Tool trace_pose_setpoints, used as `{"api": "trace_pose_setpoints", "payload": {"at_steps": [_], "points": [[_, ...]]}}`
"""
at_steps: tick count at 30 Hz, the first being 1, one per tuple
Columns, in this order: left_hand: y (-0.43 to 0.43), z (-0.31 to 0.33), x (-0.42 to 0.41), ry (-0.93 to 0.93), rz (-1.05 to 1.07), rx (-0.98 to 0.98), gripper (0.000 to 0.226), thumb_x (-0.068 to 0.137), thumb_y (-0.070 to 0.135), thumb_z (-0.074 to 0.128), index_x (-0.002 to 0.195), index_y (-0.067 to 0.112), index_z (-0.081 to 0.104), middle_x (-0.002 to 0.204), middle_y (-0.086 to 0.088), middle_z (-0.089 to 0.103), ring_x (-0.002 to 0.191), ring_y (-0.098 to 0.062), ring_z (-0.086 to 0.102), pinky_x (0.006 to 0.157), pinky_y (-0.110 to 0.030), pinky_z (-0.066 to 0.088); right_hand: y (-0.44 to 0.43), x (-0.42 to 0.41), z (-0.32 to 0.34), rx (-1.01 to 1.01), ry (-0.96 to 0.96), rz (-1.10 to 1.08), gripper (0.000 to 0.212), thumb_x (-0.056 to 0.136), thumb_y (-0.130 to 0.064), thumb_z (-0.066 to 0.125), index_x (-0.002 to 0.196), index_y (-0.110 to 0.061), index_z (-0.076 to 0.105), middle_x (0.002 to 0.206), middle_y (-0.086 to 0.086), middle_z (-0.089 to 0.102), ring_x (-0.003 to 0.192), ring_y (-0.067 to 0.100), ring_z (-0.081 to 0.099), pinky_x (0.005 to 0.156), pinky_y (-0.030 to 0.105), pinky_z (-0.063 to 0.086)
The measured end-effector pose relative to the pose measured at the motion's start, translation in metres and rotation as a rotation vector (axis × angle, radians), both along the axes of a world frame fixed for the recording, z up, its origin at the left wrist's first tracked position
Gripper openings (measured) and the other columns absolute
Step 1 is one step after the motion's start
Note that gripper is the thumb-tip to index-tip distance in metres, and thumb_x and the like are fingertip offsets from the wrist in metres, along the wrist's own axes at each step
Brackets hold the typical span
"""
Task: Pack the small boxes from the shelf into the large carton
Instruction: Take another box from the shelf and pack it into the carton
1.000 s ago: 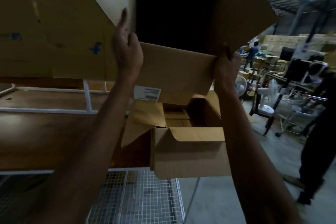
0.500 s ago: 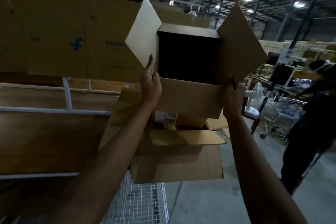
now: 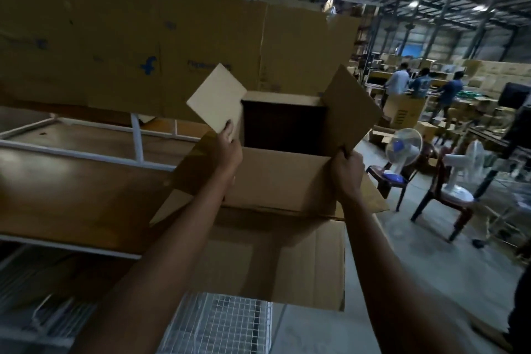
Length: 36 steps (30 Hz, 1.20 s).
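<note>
Warehouse shelf (image 3: 71,187) behind — left hand (image 3: 227,149) and right hand (image 3: 346,169) grip open box (image 3: 281,178) — apparently above carton (image 3: 287,261).

Plain brown box (image 3: 281,178), blue-printed cardboard sheet (image 3: 201,46), white wire mesh (image 3: 230,322).

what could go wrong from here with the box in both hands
The box, gripped only at its rim by the left hand and right hand, may slip or tilt.
Its spread flaps may snag on the carton below.
That carton seems to overhang the wire shelf, so extra weight might tip it.
</note>
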<state>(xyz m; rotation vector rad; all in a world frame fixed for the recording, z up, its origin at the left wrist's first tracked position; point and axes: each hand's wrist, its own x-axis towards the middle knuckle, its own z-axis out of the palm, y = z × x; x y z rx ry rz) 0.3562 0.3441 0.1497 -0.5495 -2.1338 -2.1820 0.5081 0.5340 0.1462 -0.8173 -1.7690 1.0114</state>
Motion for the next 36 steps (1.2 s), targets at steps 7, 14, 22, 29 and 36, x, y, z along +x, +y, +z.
{"api": "trace_pose_setpoints", "payload": {"at_steps": [7,14,22,29,36], "points": [[0.013,-0.019,-0.016,0.048,0.039,-0.401,0.058,0.104,0.014,0.045,0.158,0.032,0.033,0.158,-0.002,0.045,0.104,-0.032,0.068,0.071,-0.037,0.053,0.032,-0.004,-0.032,-0.019,-0.205,-0.005,0.033,0.106,-0.033,0.044,0.096,-0.01,0.065,0.085,0.006,0.064,0.078,0.026,0.062,0.061,0.029,0.036],[0.026,-0.027,-0.024,0.099,0.052,-0.6,0.062,0.099,0.009,0.049,0.157,0.029,0.038,0.149,-0.005,0.056,0.077,-0.016,0.064,0.056,-0.024,0.043,0.049,-0.004,-0.044,-0.113,-0.206,0.067,0.023,0.106,-0.026,0.049,0.102,-0.007,0.061,0.082,0.003,0.059,0.076,0.019,0.059,0.064,0.029,0.04],[0.023,-0.085,-0.033,-0.068,-0.017,-0.488,0.063,0.1,-0.001,0.048,0.157,0.025,0.037,0.16,-0.008,0.039,0.113,-0.034,0.061,0.071,-0.035,0.054,0.051,-0.011,-0.088,-0.319,-0.22,0.051,0.024,0.096,-0.034,0.059,0.104,-0.011,0.059,0.101,0.009,0.066,0.094,0.029,0.065,0.091,0.052,0.056],[0.023,-0.097,-0.048,-0.116,-0.044,-0.378,0.065,0.1,0.003,0.052,0.156,0.032,0.036,0.161,-0.006,0.036,0.107,-0.02,0.058,0.067,-0.028,0.049,0.051,-0.009,-0.092,-0.514,-0.023,-0.024,0.039,0.101,-0.038,0.053,0.122,-0.005,0.057,0.118,0.015,0.064,0.106,0.034,0.063,0.094,0.049,0.055],[0.017,-0.1,-0.054,-0.187,0.015,-0.363,0.08,0.094,0.014,0.068,0.159,0.033,0.026,0.158,-0.009,0.039,0.135,-0.034,0.048,0.1,-0.05,0.053,0.05,-0.013,-0.091,-0.476,0.149,-0.25,0.091,0.097,-0.023,0.064,0.161,-0.023,-0.001,0.149,0.021,0.045,0.126,0.042,0.056,0.104,0.056,0.049]]}}
